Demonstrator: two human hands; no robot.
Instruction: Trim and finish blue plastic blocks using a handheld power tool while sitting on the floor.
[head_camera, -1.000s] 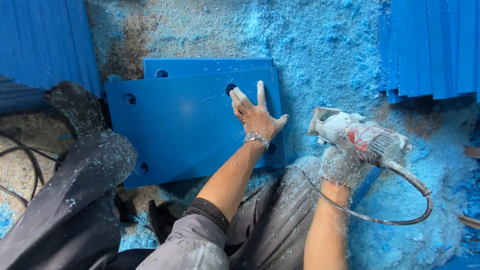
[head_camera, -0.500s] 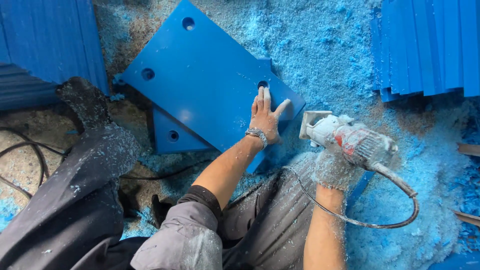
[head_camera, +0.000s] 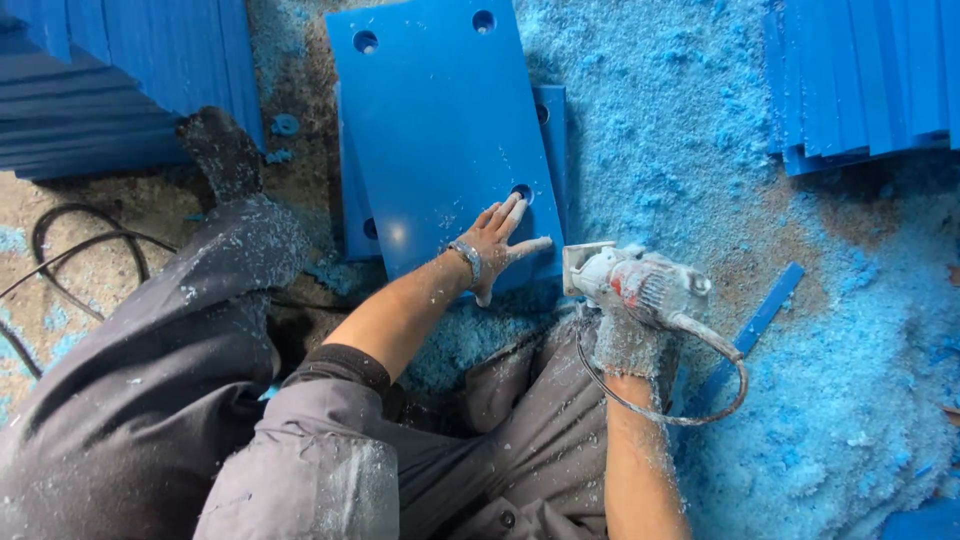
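My left hand (head_camera: 495, 245) lies flat on the near right corner of a blue plastic plate (head_camera: 440, 130) with round holes at its corners, fingers spread next to one hole. That plate rests on a second blue plate (head_camera: 352, 215) of the same kind, turned so its long side runs away from me. My right hand (head_camera: 628, 335), in a dust-covered glove, grips a hand-held power tool (head_camera: 630, 280) just right of the plate's near corner. The tool's cord (head_camera: 700, 390) loops down by my right forearm.
Blue plastic shavings (head_camera: 680, 140) cover the ground. Stacks of blue plates stand at the upper left (head_camera: 100, 90) and upper right (head_camera: 870, 80). A thin blue strip (head_camera: 760, 320) lies on the right. Black cables (head_camera: 70, 250) run at left. My dusty leg and shoe (head_camera: 230, 190) stretch left of the plates.
The top plate has been swung around under my left hand, from lying crosswise to pointing away from me. The power tool stayed beside its near right corner.
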